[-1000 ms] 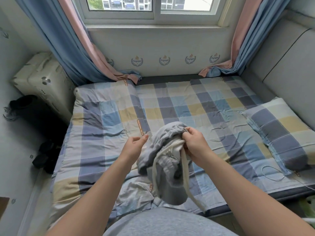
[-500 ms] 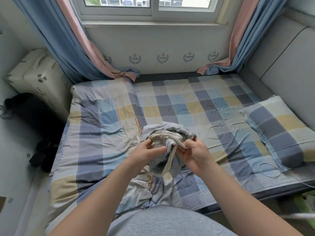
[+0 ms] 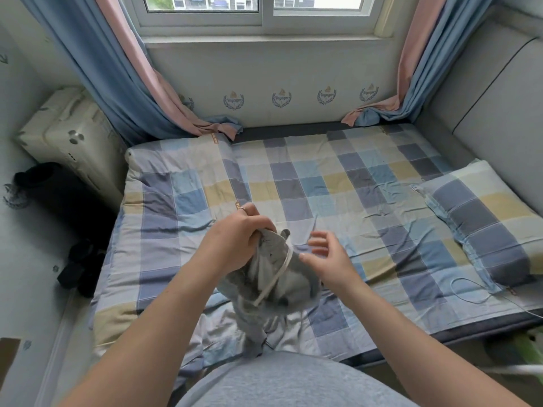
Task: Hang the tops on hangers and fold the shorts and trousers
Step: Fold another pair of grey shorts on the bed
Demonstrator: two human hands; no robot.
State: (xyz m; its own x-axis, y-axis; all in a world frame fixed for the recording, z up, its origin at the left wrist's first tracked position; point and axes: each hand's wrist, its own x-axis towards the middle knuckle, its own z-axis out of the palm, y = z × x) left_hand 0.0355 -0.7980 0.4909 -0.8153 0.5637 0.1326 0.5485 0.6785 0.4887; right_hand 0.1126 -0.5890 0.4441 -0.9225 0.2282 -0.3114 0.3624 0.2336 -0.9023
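**Change from earlier frames**
- Half a second ago both hands clasped the bunched grey garment [image 3: 296, 286]. Now only the left hand [image 3: 235, 242] grips it, with the fingers curled tight round the top edge of the bundle.
- The right hand [image 3: 326, 259] has let go. It hovers just beside the cloth with its fingers spread and relaxed, holding nothing. It is motion-blurred.
- One second ago the roles were reversed: the right hand held the bundle and the left was beside it.
- The garment hangs lower than before, and its bottom end reaches the near edge of the bed [image 3: 352, 183].

**Materials and shapes**
- The garment is soft grey knit fabric, crumpled into an irregular hanging mass. It cannot be determined whether it is shorts or trousers.
- A flat cream drawstring [image 3: 274, 277] runs diagonally across its front.
- The bed carries a creased cotton sheet in blue, grey and yellow checks.
- A thin ring sits on one finger of the left hand.

**Surroundings**
- A pillow [image 3: 482, 221] in the same check pattern lies at the right of the bed.
- A thin white cable [image 3: 470, 284] loops on the sheet near the pillow.
- Blue and pink curtains [image 3: 117, 83] hang at both sides of the window [image 3: 264, 10], and their ends rest on the far edge of the bed.
- A white wrapped box [image 3: 67, 133] stands at the left, with dark items [image 3: 79, 265] on the floor in front of it.
- Both forearms cover part of the near sheet.
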